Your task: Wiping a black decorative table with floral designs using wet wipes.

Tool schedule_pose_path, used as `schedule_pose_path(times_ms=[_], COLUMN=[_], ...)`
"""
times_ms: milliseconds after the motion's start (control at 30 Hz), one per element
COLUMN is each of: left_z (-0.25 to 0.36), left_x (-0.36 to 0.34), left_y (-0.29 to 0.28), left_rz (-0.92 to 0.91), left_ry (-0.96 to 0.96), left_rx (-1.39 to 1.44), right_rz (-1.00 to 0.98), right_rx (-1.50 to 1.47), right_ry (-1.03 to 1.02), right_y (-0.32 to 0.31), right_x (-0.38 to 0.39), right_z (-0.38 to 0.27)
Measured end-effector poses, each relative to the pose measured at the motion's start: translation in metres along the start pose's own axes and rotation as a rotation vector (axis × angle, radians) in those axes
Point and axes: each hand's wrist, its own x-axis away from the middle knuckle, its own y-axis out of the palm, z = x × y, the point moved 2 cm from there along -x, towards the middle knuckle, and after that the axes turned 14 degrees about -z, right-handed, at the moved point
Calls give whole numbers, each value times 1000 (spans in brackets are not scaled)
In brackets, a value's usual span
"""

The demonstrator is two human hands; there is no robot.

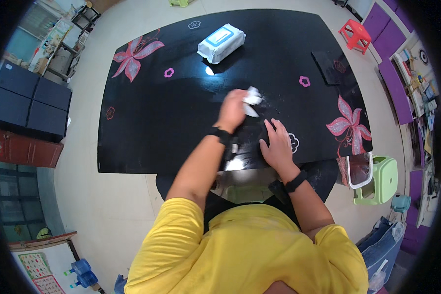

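My left hand (232,109) is closed round a crumpled white wipe (252,100), which touches the glossy black table (147,112) near its middle. Small pale specks or droplets lie on the tabletop just right of the wipe. My right hand (278,147) rests flat on the table near its front edge, fingers stretched forward, beside a white flower outline. A white and blue pack of wipes (222,44) lies at the far side of the table, beyond my left hand.
A dark flat rectangular object (325,68) lies at the table's right side. A red stool (355,36) stands beyond the far right corner. Near the front right corner are a green stool (384,181) and a white-rimmed container (360,171). Dark cabinets (29,100) line the left.
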Motion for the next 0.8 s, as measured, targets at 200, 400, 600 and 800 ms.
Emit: schedule_pose_path(times_ms=[200, 400, 600, 800], left_z=[-167, -189, -100, 11], left_x=[87, 115, 10, -60], left_y=[-178, -201, -91, 36], left_rz=[417, 251, 109, -146], left_ry=[-466, -1073, -617, -160], left_rx=[-298, -422, -436, -513], right_rz=[-19, -21, -20, -45], right_rx=[-10, 32, 39, 57], right_ry=[-88, -95, -60, -6], right_y=[10, 14, 17, 8], right_x=[-10, -20, -29, -25], right_z=[-5, 6, 10, 13])
